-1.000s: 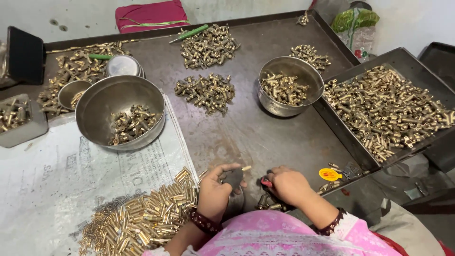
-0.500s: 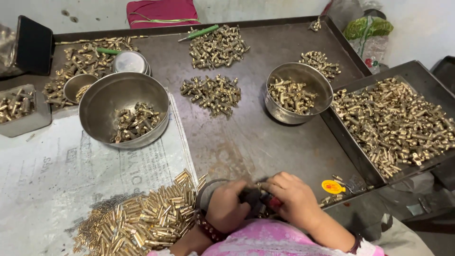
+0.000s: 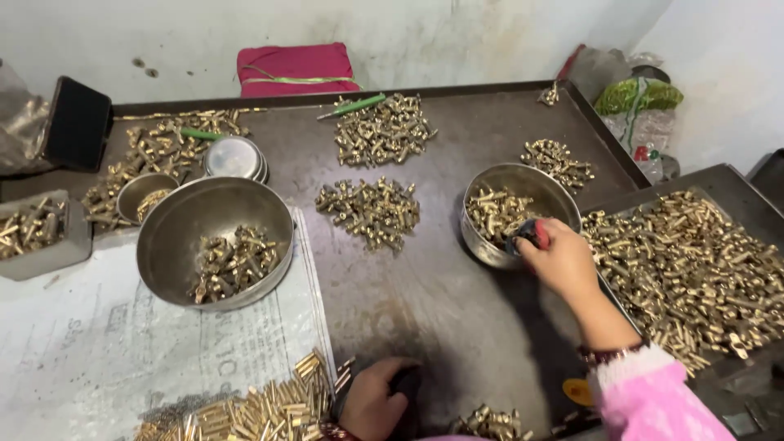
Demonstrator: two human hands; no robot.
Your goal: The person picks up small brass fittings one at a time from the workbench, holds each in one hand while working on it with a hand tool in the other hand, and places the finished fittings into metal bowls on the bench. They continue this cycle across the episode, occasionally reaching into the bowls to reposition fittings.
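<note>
Reaching out now, my right hand is gripping a red-tipped tool over the small steel bowl; my left hand is staying near, closed around something dark; bumping the rim risks tipping brass parts.

Small bowl right of big bowl

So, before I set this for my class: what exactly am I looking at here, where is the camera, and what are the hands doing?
The camera sits on a person's head and looks down at their own two bare hands; there is no machine. They work at a dark metal tray strewn with heaps of small brass parts. The right hand reaches to a small steel bowl of such parts, holding something small and red. The left hand rests near the bottom edge beside a row of brass tubes. A larger steel bowl stands on newspaper.
</note>
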